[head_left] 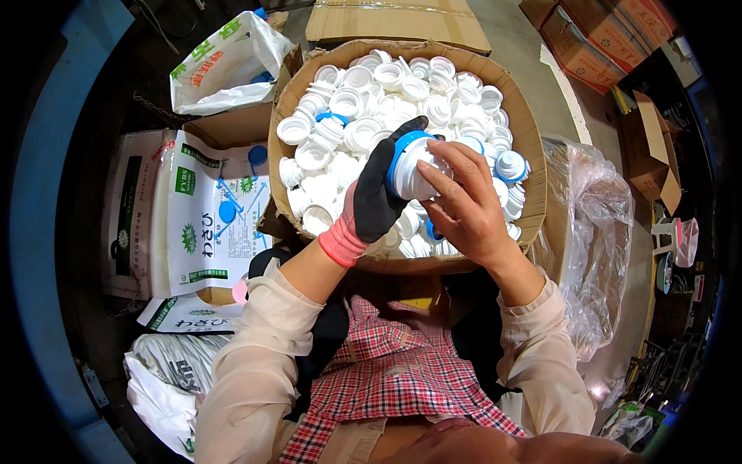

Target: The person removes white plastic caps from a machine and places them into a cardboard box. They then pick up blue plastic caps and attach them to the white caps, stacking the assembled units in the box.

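Over a large cardboard box (531, 112) heaped with white plastic caps (358, 79), I hold a white plastic cap with a blue ring (412, 176). My left hand (375, 193), in a black glove with a pink cuff, is closed around its blue side. The bare fingers of my right hand (473, 203) bend over the white side and grip it; part of the cap is hidden behind them. Another blue-and-white cap (510, 165) lies on the pile near the box's right wall. A further blue ring (332, 118) shows among the caps on the left.
Left of the box, a printed white sheet (205, 232) carries blue plastic pieces (226, 211). Behind it stands a white plastic bag (232, 66). Crumpled clear plastic (595, 232) lies on the right. Flat cardboard (398, 22) is at the back, with orange cartons (583, 46) at far right.
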`<state>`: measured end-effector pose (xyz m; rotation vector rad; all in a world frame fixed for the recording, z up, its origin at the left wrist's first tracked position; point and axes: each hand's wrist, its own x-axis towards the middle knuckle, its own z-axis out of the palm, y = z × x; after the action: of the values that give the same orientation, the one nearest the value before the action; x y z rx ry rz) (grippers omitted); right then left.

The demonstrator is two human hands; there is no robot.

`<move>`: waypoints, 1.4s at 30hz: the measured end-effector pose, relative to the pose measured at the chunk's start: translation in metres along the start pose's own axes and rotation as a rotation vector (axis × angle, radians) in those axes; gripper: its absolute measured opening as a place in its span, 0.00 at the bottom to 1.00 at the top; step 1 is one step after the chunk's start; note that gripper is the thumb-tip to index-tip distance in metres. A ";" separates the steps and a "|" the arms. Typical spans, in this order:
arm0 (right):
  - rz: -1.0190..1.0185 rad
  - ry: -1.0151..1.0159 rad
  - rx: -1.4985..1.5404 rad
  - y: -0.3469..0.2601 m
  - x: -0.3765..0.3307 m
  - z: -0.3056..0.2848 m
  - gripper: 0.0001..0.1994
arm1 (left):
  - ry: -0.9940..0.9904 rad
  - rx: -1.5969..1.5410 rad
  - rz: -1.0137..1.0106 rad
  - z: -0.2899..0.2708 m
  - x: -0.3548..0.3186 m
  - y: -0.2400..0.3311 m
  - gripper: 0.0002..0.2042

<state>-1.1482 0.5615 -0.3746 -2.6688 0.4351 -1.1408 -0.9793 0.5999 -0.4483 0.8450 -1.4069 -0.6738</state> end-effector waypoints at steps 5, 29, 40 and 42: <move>0.006 -0.012 -0.009 -0.001 0.000 -0.001 0.31 | 0.042 0.208 0.244 0.002 0.007 0.019 0.29; 1.011 0.353 0.646 0.054 -0.014 0.053 0.30 | -0.016 0.520 -0.377 0.043 0.000 0.018 0.29; 1.072 0.119 1.115 0.068 -0.013 0.048 0.21 | 0.164 -0.213 -0.655 0.020 0.013 -0.026 0.21; 1.036 0.000 1.032 0.079 -0.019 0.047 0.25 | 0.163 -0.306 -0.775 0.009 0.015 -0.023 0.21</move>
<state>-1.1409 0.4981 -0.4433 -1.2428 0.7959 -0.6906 -0.9850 0.5738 -0.4597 1.1679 -0.7700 -1.3338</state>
